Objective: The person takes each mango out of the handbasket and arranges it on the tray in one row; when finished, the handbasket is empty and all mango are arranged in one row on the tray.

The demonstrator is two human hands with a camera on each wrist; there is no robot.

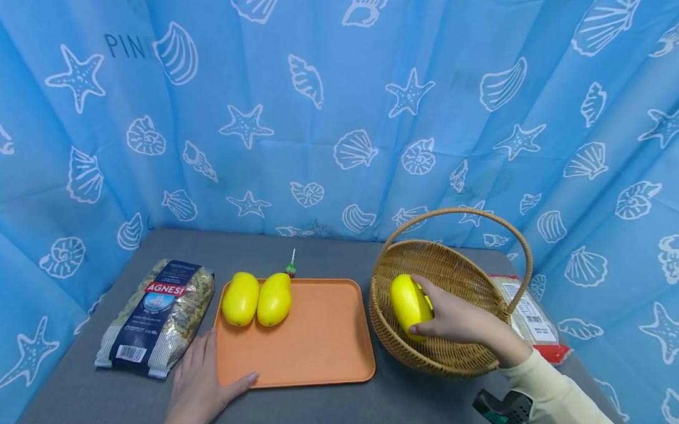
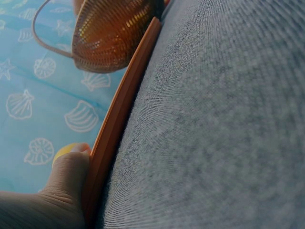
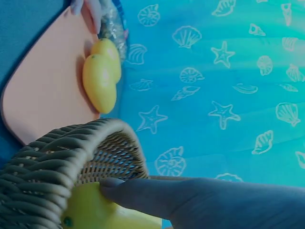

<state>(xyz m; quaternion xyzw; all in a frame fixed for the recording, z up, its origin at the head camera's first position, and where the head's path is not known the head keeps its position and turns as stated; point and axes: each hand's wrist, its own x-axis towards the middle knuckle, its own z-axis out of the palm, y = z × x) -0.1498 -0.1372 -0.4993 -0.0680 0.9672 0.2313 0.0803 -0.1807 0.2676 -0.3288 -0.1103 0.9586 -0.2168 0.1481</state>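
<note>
My right hand grips a yellow mango inside the wicker basket, thumb on its near side and fingers over its far right side. In the right wrist view the held mango shows behind the basket's woven rim. Two more yellow mangoes lie side by side at the left end of the orange tray. At that tray's near left corner rests my left hand, fingers straight along the left edge and thumb over the front rim.
Left of the tray lies a bag of Agnesi pasta. A small green-topped lollipop sits behind the tray. A red-edged packet lies partly hidden right of the basket, whose tall handle arches over it. A blue shell-print curtain backs the grey table.
</note>
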